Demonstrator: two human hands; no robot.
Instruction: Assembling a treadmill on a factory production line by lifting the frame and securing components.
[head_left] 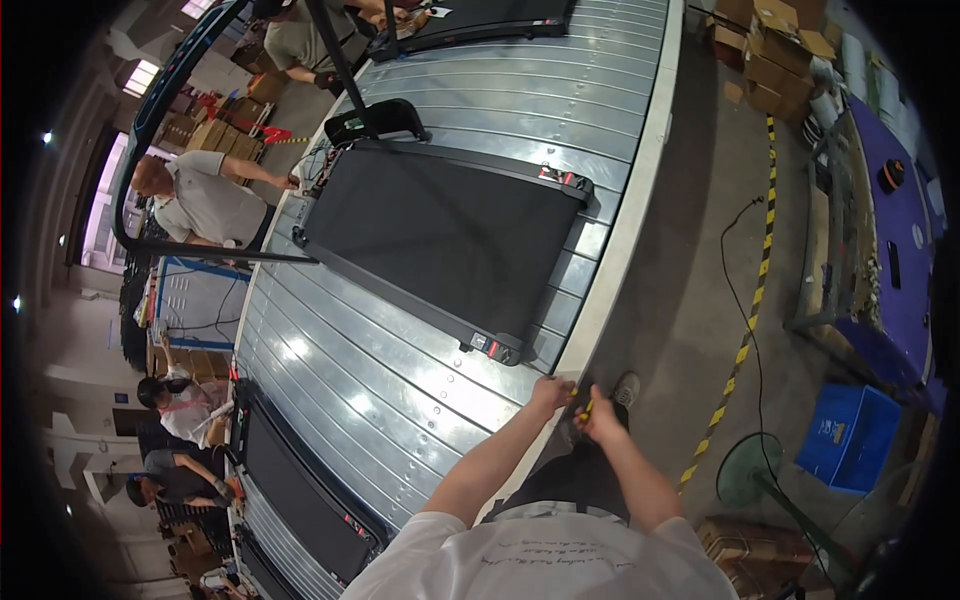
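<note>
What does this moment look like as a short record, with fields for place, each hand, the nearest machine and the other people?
place: metal slat conveyor carrying treadmills
left hand: at the conveyor's edge, fingers curled, contents unclear
right hand: beside the left, gripping a small yellow item, too small to identify
nearest machine: black treadmill lying flat ahead
others: people working on the far side
floor: yellow-black tape, blue crate

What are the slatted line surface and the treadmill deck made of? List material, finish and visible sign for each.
Slatted line surface: looks like bare metal, perhaps aluminium or steel; silvery, semi-gloss, with bright glare spots from the lights and straight seams between the slats.
Treadmill deck: the belt looks like black rubber or a woven synthetic; matte, no glare. Its side rails look like black painted metal or plastic; cannot tell which.
</note>
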